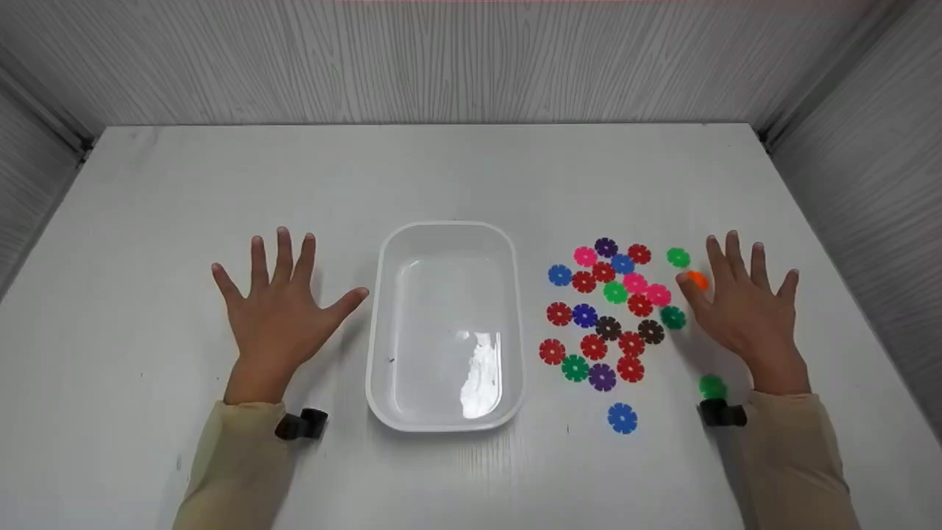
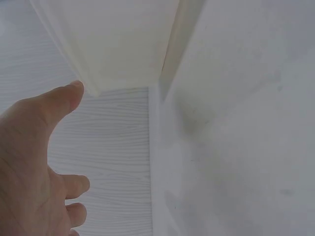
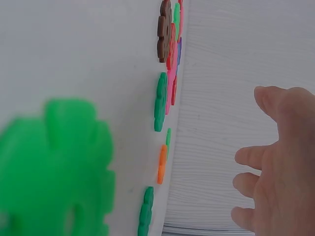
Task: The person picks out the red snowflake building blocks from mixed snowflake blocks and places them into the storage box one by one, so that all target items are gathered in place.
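My left hand (image 1: 280, 316) is spread, palm down, to the left of a white plastic tub (image 1: 445, 427), and holds nothing. Its thumb points toward the tub's left rim; in the left wrist view the thumb tip overlaps the tub's edge (image 2: 93, 91). My right hand (image 1: 751, 316), also spread and holding nothing, hovers right of many flat notched plastic discs. Between its thumb and forefinger shows an orange disc (image 1: 698, 280), partly hidden. A dark green disc (image 1: 673, 317) lies just left of the thumb, and a green disc (image 1: 712, 386) beside the wrist.
The discs, red (image 1: 559, 313), pink (image 1: 585, 256), blue (image 1: 622, 418), purple (image 1: 602, 377) and brown (image 1: 650, 331) among them, lie loosely scattered right of the tub. A wood-grain panel (image 1: 427, 66) stands along the white table's (image 1: 441, 169) far edge, with more panels at the sides.
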`<move>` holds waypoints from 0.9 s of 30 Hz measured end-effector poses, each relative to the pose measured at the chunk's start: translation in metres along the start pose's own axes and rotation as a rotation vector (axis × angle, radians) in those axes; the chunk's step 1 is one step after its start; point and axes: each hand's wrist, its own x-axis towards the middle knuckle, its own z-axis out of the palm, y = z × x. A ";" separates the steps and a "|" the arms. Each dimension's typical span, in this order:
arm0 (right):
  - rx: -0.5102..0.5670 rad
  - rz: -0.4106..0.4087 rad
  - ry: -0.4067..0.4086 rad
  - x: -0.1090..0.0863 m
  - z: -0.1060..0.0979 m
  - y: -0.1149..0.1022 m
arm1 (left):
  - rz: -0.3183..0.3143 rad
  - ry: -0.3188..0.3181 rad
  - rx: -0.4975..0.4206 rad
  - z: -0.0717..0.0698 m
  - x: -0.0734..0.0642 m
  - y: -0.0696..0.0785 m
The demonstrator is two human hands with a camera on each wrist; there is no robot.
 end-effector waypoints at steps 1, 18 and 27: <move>0.001 -0.001 -0.002 0.000 0.000 0.000 | -0.001 0.000 0.001 0.000 0.000 -0.001; -0.024 -0.043 0.055 0.002 -0.005 -0.014 | -0.016 -0.026 0.013 -0.009 -0.002 -0.005; -0.015 -0.121 0.092 0.002 -0.005 -0.037 | 0.027 0.000 -0.057 -0.009 -0.002 0.002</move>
